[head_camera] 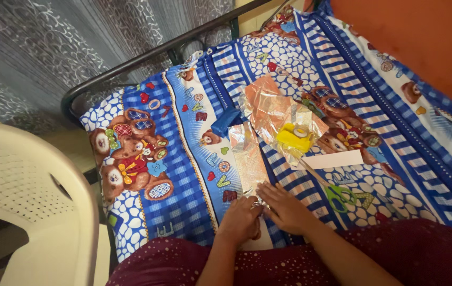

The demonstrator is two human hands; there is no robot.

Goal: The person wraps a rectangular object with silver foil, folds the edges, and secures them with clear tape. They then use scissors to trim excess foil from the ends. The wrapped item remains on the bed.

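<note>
My left hand (240, 218) and my right hand (284, 207) rest side by side on the near end of a shiny foil-like wrapping sheet (247, 156) laid on the bed. Fingers of both hands press down on the sheet's crumpled near edge. A folded blue paper piece (226, 123) lies at the sheet's far end. Beyond it a second, crinkled silver-orange sheet (271, 108) carries a yellow tape dispenser (294, 136) with a tape roll. To the right lie a white paper strip (334, 159) and green-handled scissors (337, 193).
The bed has a blue-and-white teddy-bear print cover (146, 159) and a dark metal rail (130, 63) at its far end. A cream plastic chair (30, 196) stands to the left. An orange wall (422, 42) runs along the right. My maroon dotted clothing (395, 249) fills the bottom.
</note>
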